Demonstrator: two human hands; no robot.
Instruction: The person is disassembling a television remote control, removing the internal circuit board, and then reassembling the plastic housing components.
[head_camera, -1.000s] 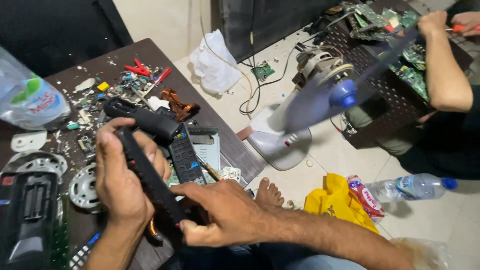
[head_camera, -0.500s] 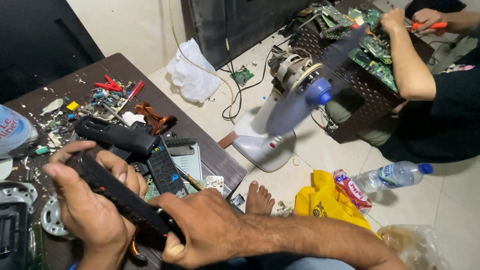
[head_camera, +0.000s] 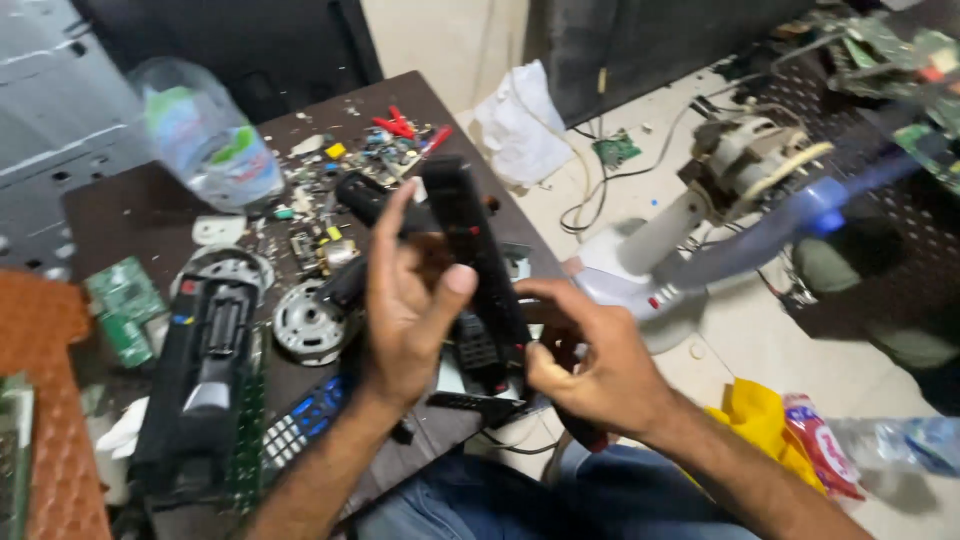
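A long black remote control (head_camera: 478, 250) stands nearly upright between my hands, over the dark table (head_camera: 130, 205). My left hand (head_camera: 405, 300) wraps it from the left, thumb pressed on its front. My right hand (head_camera: 590, 365) grips its lower end. Just behind the hands lie other black remotes (head_camera: 365, 195) and a grey one with blue keys (head_camera: 300, 420). The image is blurred by motion.
The table carries a plastic bottle (head_camera: 205, 135), red-handled tools (head_camera: 400, 125), small parts, a round metal motor piece (head_camera: 308, 325), a black device (head_camera: 205, 375) and a green circuit board (head_camera: 125, 305). On the floor stand a fan (head_camera: 760, 225), white cloth (head_camera: 520, 125), a yellow bag (head_camera: 760, 420) and a bottle (head_camera: 900, 440).
The remote has swung from lying slanted low in my hands to standing almost upright. The view has shifted left; the other person at the right is now mostly out of frame.
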